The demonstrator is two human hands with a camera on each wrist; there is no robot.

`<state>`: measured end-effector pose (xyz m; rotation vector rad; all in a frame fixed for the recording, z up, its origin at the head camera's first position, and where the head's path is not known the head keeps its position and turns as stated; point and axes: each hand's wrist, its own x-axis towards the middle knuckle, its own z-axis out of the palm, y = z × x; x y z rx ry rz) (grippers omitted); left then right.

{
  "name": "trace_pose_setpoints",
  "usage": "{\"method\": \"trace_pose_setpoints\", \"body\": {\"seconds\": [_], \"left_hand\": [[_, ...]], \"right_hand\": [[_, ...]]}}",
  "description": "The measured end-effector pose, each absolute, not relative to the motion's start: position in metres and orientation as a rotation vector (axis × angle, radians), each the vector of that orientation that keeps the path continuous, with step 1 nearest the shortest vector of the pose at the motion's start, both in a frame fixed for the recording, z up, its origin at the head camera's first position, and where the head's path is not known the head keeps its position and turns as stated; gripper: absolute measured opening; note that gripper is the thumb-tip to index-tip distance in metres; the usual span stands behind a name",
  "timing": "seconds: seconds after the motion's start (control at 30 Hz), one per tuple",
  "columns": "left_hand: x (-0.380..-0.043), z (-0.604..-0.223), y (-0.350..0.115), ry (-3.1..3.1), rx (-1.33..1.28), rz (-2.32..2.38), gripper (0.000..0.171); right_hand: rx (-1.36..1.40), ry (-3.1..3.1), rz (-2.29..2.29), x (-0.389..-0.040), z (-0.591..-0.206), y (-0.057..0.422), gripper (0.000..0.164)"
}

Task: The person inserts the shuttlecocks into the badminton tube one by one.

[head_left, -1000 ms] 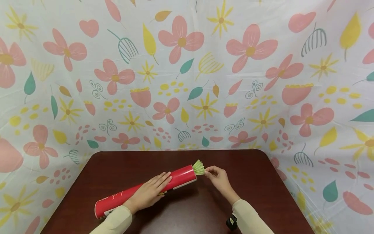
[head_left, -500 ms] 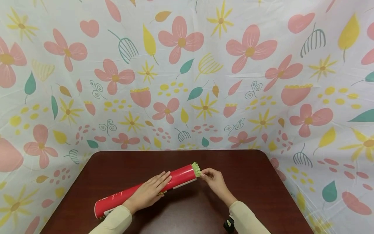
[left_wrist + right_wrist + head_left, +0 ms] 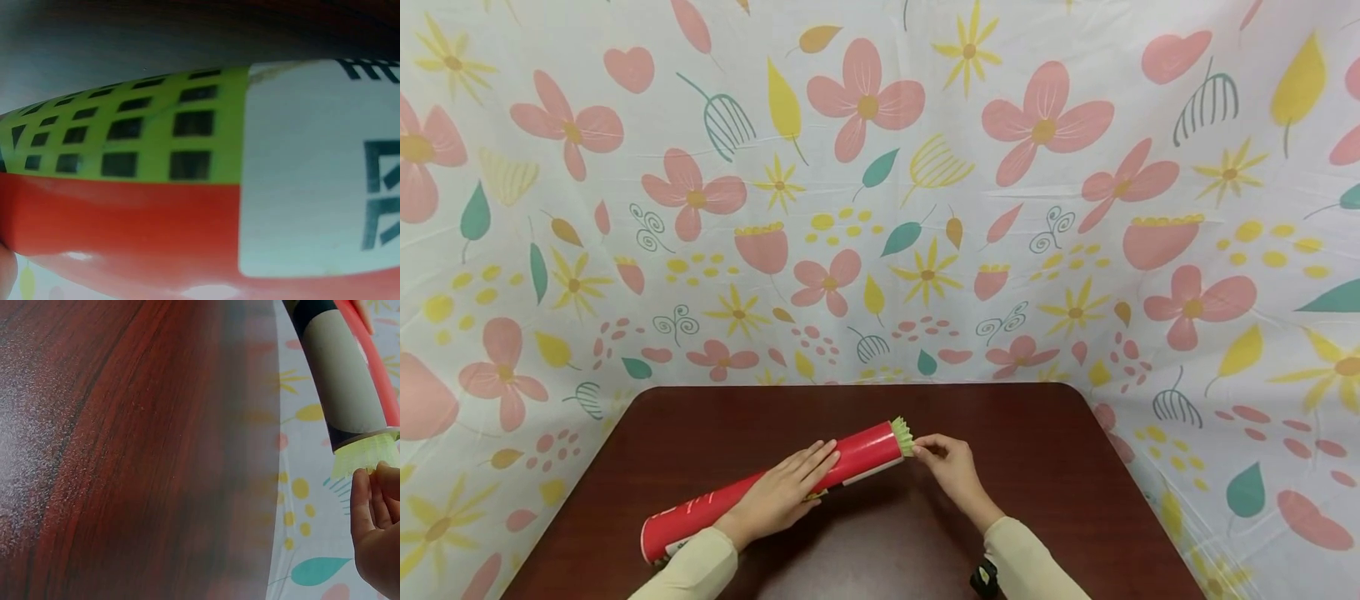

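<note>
A long red shuttlecock tube (image 3: 868, 450) lies slanted in the head view, its mouth end raised toward the right. My left hand (image 3: 778, 492) grips it around the middle, fingers laid over the top. From the mouth pokes the yellow-green feathered skirt of a shuttlecock (image 3: 902, 437); the rest of it is hidden inside. My right hand (image 3: 947, 467) pinches the skirt's edge between thumb and fingers. In the right wrist view the skirt (image 3: 365, 455) fans out just beyond the tube's rim. The left wrist view is filled by the tube's printed side (image 3: 125, 219).
Beneath is a dark reddish-brown table (image 3: 1000, 417) with rounded far corners. A white cloth (image 3: 880, 200) printed with flowers and leaves hangs behind and on both sides. A small black device (image 3: 985, 577) sits at my right wrist.
My right hand has moved left and slightly down, and the shuttlecock has slid deeper into the tube, so less of its skirt shows. My left hand and the tube have barely moved.
</note>
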<state>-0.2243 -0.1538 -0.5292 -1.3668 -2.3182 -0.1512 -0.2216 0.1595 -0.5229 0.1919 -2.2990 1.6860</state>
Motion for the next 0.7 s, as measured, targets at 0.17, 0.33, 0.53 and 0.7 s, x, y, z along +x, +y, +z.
{"method": "trace_pose_setpoints", "body": {"seconds": [0.17, 0.33, 0.53, 0.7], "left_hand": [[-0.225, -0.532, -0.154, -2.318, -1.366, -0.167, 0.095], [-0.225, -0.532, -0.154, -2.308, -1.367, -0.170, 0.095], [-0.224, -0.532, -0.153, -2.306, -1.369, -0.168, 0.093], [-0.223, -0.532, -0.153, -2.320, -1.365, -0.161, 0.093]], "right_hand": [[0.227, -2.287, 1.706, -0.225, -0.529, 0.159, 0.005], [0.249, -2.291, 1.711, -0.224, -0.528, 0.155, 0.004], [0.277, -2.310, 1.680, -0.225, -0.529, 0.151, 0.006], [0.267, -2.327, 1.697, -0.223, -0.526, 0.149, 0.005]]}}
